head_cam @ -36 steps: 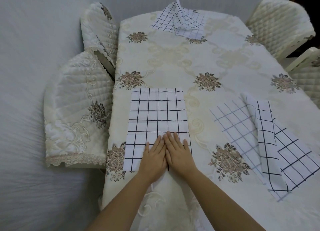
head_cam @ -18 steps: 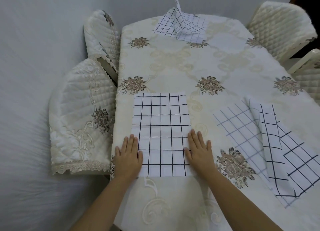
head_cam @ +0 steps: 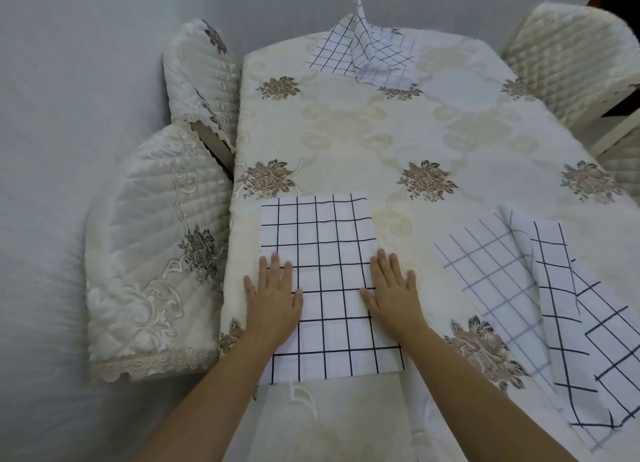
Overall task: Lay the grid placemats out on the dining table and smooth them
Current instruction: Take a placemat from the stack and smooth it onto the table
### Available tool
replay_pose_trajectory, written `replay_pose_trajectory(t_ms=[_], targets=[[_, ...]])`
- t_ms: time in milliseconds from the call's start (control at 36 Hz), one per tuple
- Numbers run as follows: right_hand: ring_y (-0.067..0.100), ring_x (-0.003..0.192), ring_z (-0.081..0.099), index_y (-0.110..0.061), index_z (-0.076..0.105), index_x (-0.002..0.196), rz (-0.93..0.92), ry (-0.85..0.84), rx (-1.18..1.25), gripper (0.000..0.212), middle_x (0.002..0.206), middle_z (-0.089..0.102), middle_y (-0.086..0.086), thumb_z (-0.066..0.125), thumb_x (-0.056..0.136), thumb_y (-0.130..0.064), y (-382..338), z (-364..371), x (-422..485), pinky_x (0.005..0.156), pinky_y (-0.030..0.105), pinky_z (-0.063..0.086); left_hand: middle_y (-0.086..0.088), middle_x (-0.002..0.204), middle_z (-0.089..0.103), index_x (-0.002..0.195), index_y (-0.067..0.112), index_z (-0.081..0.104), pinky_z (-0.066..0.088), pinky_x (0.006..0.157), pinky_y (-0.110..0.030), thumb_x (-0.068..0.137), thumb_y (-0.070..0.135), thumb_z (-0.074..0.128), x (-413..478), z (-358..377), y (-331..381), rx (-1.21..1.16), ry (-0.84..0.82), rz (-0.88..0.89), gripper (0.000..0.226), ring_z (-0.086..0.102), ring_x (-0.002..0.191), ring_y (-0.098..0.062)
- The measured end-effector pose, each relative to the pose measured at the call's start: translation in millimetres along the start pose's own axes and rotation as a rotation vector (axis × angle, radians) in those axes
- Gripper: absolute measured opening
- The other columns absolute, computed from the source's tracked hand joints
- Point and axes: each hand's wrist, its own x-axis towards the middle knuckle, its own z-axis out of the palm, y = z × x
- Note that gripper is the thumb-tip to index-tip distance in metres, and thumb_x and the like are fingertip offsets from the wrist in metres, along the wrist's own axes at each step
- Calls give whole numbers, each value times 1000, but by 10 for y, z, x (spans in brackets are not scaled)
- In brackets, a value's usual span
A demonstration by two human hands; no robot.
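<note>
Your left hand [head_cam: 273,299] and right hand [head_cam: 391,293] lie flat with fingers [head_cam: 276,266] straight and spread, gripping nothing. They press the two side edges of the grid placemat [head_cam: 329,240], which lies spread out by the left edge of the table [head_cam: 346,132], near its near-left corner.

The main risk is that the placemat slides on the tablecloth. If you push harder with one palm, it could skew or ruck up between your hands. Your left hand is close to the table's left edge, so an outward stroke there could drag the fabric over it.

The folded placemats [head_cam: 554,288] by the right edge and the crumpled placemat [head_cam: 367,56] at the far end still look unsmoothed.

A second ago your hands were together at the middle of the placemat's near edge. They have since parted to its sides and moved further up it.
</note>
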Motion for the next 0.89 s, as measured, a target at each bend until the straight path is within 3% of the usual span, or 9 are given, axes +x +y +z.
replay_pose_trajectory(t_ms=[56,194,306,417,528,639,694,778,889], targets=[[17,139,-24,-14,-11,147,-3,17,-7,92,144,-30,-4,-15,70,-64,3,-6,32,114,45,-9,-17,137,50,125,4,58,42,90,-61,84,36,29,55,19,27,44,46,87,59,49,125,-34],[25,140,-4,-5,13,147,-34,118,1,97,153,-1,6,-17,80,-68,-106,28,144,110,50,-1,-14,133,55,122,4,60,45,88,-57,84,36,33,185,58,182,98,59,189,57,53,122,-30],[14,135,-25,-6,-9,147,43,84,85,114,146,-27,1,-31,59,-76,-122,-7,245,114,45,-10,-12,133,55,124,5,59,45,89,-55,85,37,32,240,66,259,84,73,203,57,53,123,-29],[14,134,-28,-5,-11,147,56,58,66,104,153,-22,8,-14,68,-73,-165,-30,285,115,44,-10,-11,134,55,125,6,58,46,90,-53,86,37,32,260,56,300,65,91,228,56,52,124,-27],[17,135,-28,-6,-9,147,35,91,62,113,146,-28,2,-29,61,-77,-189,9,291,113,43,-11,-11,134,55,124,6,58,47,89,-53,85,37,32,298,58,328,42,95,244,57,53,123,-27],[20,137,-25,-7,-5,147,6,121,46,108,148,-23,2,-24,66,-76,-180,54,292,110,44,-13,-10,140,49,129,6,54,42,95,-54,88,38,30,340,90,373,33,113,262,58,47,129,-28],[23,140,-16,-6,3,148,-3,142,27,102,152,-12,5,-15,75,-75,-176,73,302,111,47,-8,-10,140,49,130,6,53,41,96,-54,88,38,30,356,93,413,30,113,271,58,46,129,-28],[29,143,9,-3,28,143,14,167,-42,87,153,23,13,2,89,-66,-181,82,306,113,52,0,-8,134,55,125,8,59,46,91,-53,86,35,31,379,88,477,56,118,302,55,52,124,-26],[26,138,20,-8,35,140,-46,187,-73,72,148,37,9,5,94,-56,-188,59,295,109,53,2,-7,132,57,122,8,62,48,89,-53,83,32,31,426,124,526,100,124,339,55,54,123,-25]])
